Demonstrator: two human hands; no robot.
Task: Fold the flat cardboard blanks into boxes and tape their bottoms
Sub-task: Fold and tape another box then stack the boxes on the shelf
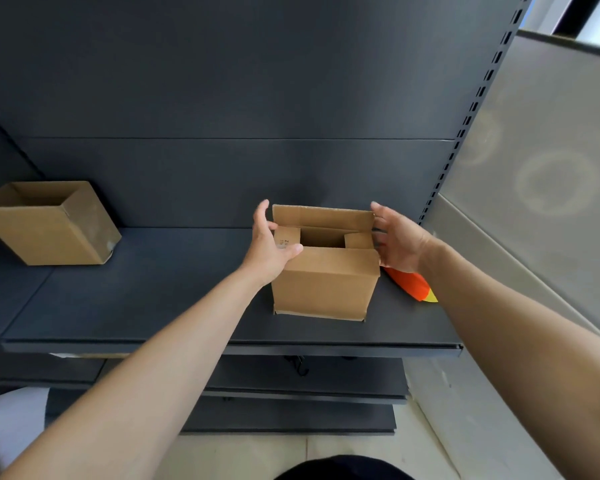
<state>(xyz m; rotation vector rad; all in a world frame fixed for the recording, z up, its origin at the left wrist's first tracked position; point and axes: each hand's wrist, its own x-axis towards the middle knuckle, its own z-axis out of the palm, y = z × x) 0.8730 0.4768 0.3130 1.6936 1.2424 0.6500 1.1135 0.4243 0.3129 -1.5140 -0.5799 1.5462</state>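
Observation:
A small brown cardboard box (326, 289) stands upright on the dark shelf (153, 289), right of centre. Its top flaps are loose: the rear flap stands up, the front flap lies folded inward, and the two side flaps dip into the opening. My left hand (269, 247) is at the box's left side, thumb lying on the front flap's corner and fingers fairly straight beside the left flap. At the right side, my right hand (399, 240) touches the edge with its fingertips near the rear flap. The box's bottom is hidden.
A second, open-topped cardboard box (49, 223) stands at the shelf's far left. An orange and yellow object (411, 285) lies behind my right wrist. A perforated upright (465, 133) bounds the shelf on the right. Lower shelves (291, 386) sit below.

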